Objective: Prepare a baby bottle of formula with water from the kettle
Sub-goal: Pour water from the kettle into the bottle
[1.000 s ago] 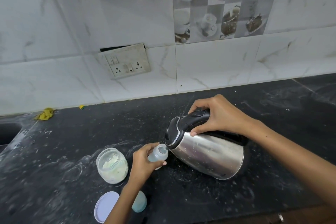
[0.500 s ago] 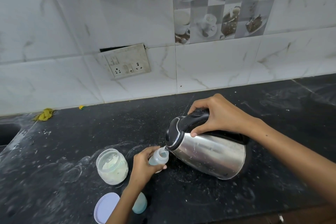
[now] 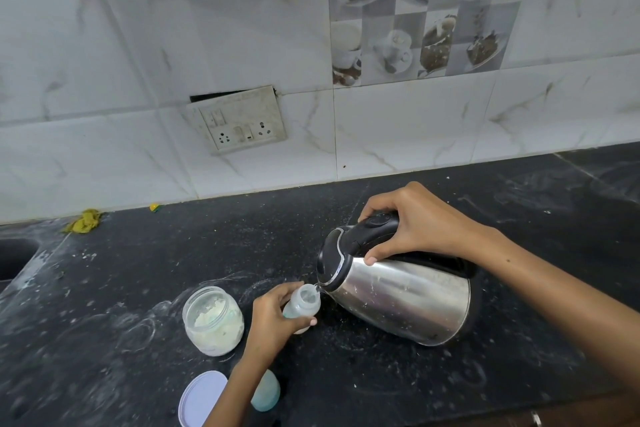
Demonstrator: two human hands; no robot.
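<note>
Black stone counter [image 3: 381, 392], dusty with white smears, runs under a marble-look tiled wall [image 3: 138, 28]; decorative tile panel [image 3: 429, 7] shows cups and desserts. No readable writing or brand anywhere. Socket plate [image 3: 239, 120] on wall hangs crooked, with a dark gap above it. Steel kettle [image 3: 398, 302] tipped far to the left, spout at the mouth of the baby bottle [image 3: 302, 303]. Right hand [image 3: 412, 224] wraps the kettle's black handle. Left hand [image 3: 273, 322] grips the bottle's body, bottle uncapped, centre of counter just left of the kettle. Open jar [image 3: 213, 321] of white powder, partly full, beside left hand. White lid [image 3: 201, 399] and teal cap [image 3: 266, 392] near front edge. Yellow scrap [image 3: 83, 221] at wall.
</note>
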